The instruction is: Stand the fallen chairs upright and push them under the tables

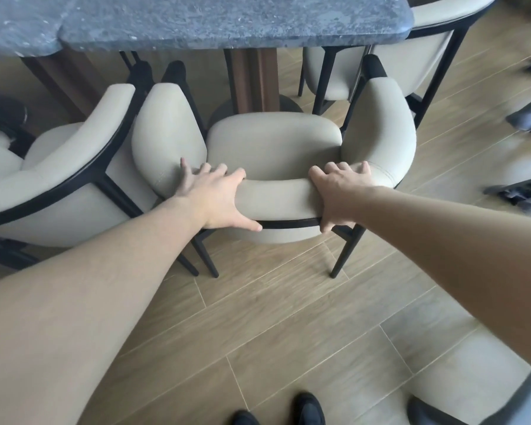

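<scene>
A beige padded armchair (273,142) with black legs stands upright in front of me, its seat facing the dark stone table (227,19). My left hand (218,194) grips the curved backrest on its left part, fingers over the top and thumb down the back. My right hand (337,191) grips the same backrest on its right part, thumb on the black frame rail. The chair's front sits near the table's wooden pedestal, the seat mostly outside the tabletop edge.
A second beige chair (62,179) stands close on the left, almost touching. Another chair (426,47) is tucked at the table's far right. A chair part (472,378) lies at the lower right. Dark blurred objects (528,118) sit at the right edge. Wooden plank floor (288,332) lies behind.
</scene>
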Action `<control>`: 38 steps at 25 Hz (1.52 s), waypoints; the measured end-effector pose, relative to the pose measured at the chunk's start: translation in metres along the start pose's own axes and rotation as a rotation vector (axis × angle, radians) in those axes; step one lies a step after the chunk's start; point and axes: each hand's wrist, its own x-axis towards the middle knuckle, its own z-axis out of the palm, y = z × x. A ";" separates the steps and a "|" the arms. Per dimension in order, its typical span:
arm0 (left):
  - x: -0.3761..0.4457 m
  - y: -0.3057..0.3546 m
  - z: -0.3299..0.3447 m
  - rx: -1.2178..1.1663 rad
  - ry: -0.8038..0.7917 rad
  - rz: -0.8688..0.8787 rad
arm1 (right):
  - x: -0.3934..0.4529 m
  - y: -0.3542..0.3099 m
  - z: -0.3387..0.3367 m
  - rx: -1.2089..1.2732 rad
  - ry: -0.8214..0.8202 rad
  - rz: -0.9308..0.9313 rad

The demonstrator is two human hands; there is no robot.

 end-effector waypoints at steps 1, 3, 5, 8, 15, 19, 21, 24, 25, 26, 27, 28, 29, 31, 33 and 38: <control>-0.011 0.006 0.000 -0.042 -0.030 -0.119 | -0.007 -0.005 0.003 0.018 0.015 0.027; -0.038 0.025 -0.001 -0.217 -0.101 -0.250 | -0.028 -0.015 -0.002 0.121 0.007 0.038; -0.069 0.041 -0.016 -0.552 -0.172 -0.253 | -0.056 -0.022 -0.029 0.427 -0.025 0.026; -0.120 0.042 -0.052 -1.246 -0.232 -0.325 | -0.099 -0.032 -0.085 0.744 -0.015 -0.039; -0.268 0.015 -0.128 -1.685 0.356 -0.445 | -0.236 -0.076 -0.182 1.353 0.000 -0.389; -0.328 -0.002 -0.150 -1.744 0.568 -0.455 | -0.279 -0.107 -0.210 1.457 0.030 -0.481; -0.353 -0.012 -0.157 -1.749 0.666 -0.457 | -0.289 -0.123 -0.218 1.445 0.039 -0.521; -0.389 -0.028 -0.162 -1.758 0.785 -0.475 | -0.300 -0.150 -0.231 1.460 0.036 -0.572; -0.403 -0.036 -0.162 -1.771 0.823 -0.491 | -0.304 -0.162 -0.237 1.464 0.032 -0.595; -0.416 -0.046 -0.160 -1.783 0.859 -0.509 | -0.309 -0.177 -0.242 1.463 0.024 -0.618; -0.429 -0.056 -0.157 -1.790 0.891 -0.530 | -0.314 -0.194 -0.246 1.452 0.013 -0.643; -0.439 -0.065 -0.155 -1.792 0.919 -0.542 | -0.318 -0.207 -0.250 1.440 0.001 -0.664; -0.452 -0.077 -0.152 -1.797 0.954 -0.556 | -0.323 -0.225 -0.254 1.419 -0.020 -0.690; -0.478 -0.102 -0.145 -1.817 1.007 -0.577 | -0.333 -0.260 -0.261 1.391 -0.057 -0.725; -0.507 -0.132 -0.135 -1.810 1.043 -0.597 | -0.341 -0.299 -0.269 1.377 -0.089 -0.758; -0.597 -0.240 -0.096 -1.780 1.108 -0.669 | -0.362 -0.433 -0.289 1.372 -0.171 -0.816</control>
